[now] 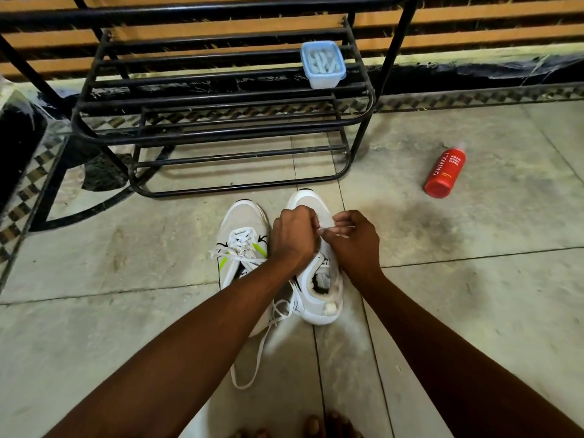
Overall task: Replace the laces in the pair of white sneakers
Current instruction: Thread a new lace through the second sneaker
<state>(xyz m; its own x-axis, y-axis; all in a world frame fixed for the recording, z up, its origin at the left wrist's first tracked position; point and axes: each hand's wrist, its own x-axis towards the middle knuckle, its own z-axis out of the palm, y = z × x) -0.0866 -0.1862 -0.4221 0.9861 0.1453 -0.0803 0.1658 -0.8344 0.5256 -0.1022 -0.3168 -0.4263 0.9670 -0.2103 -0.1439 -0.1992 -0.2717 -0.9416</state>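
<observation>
Two white sneakers stand side by side on the tiled floor, toes away from me. The left sneaker (241,230) is laced, its lace ends loose over green side marks. Over the lace area of the right sneaker (316,279) my left hand (294,235) is curled, pinching a white lace (335,229). My right hand (355,238) pinches the same lace from the other side. A long loose stretch of white lace (252,358) trails on the floor between my forearms. The right sneaker's eyelets are hidden under my hands.
A black metal shoe rack (221,121) stands just beyond the sneakers. A clear plastic box with a blue rim (322,66) holding pale laces sits on its top shelf. A red bottle (445,173) lies on the floor at the right. My toes (328,426) show at the bottom.
</observation>
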